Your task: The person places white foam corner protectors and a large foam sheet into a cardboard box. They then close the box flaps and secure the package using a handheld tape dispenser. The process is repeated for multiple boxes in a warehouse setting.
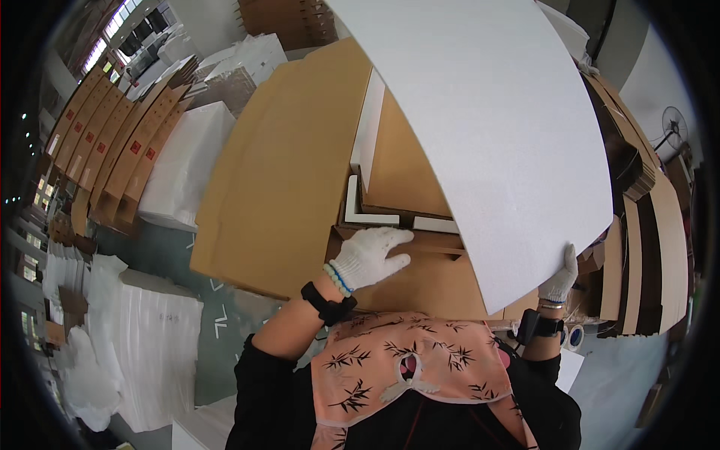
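Note:
My right hand, in a white knitted glove, grips the near right edge of a large white panel. The panel is raised at a slant over the right part of an open cardboard box and hides much of its inside. White L-shaped corner pieces line the box's near left inner corner. My left hand, gloved too, is at the near wall of the box beside this corner. Its fingers are stretched out and the thumb stands apart, with nothing held.
A wide cardboard flap spreads out left of the box. Beyond it stand a wrapped white stack and folded cartons. Another wrapped stack is at the lower left. Flat cardboard leans at the right, near a fan.

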A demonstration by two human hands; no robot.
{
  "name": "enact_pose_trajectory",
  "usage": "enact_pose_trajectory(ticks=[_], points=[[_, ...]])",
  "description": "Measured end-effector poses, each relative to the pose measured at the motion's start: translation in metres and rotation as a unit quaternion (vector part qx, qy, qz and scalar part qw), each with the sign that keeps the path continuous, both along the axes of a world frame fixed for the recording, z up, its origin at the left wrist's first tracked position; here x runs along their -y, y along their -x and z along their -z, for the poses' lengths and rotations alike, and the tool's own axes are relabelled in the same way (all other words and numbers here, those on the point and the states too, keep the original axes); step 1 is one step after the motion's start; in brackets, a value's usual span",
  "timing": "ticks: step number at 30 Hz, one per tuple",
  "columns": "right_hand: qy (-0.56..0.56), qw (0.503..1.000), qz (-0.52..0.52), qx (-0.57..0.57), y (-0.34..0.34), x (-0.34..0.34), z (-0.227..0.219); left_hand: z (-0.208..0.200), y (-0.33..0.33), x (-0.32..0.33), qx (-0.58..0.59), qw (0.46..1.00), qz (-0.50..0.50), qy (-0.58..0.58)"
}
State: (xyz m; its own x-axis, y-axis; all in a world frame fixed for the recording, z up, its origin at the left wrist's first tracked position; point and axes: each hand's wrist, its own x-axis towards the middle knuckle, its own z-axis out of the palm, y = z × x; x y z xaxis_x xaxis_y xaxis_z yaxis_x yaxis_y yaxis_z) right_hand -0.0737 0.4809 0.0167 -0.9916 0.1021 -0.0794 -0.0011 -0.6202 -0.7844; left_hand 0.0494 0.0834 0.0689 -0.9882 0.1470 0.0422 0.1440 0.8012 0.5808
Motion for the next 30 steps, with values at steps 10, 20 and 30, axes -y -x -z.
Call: enact_pose_trajectory(ticks=[10, 20, 30], points=[[-0.006, 0.999, 0.019, 0.042, -0.011, 0.018, 0.002, 0.018, 0.064, 0.057, 0.062, 0.974, 0.058, 0.212], [0.061, 0.990, 0.011, 0.126, -0.009, 0.029, 0.032, 0.021, 0.080, 0.044, 0.127, 0.912, 0.164, 0.355], [-0.144, 0.988, 0.061, 0.004, -0.010, -0.005, 0.000, 0.026, 0.079, 0.038, 0.119, 0.941, 0.094, 0.303]])
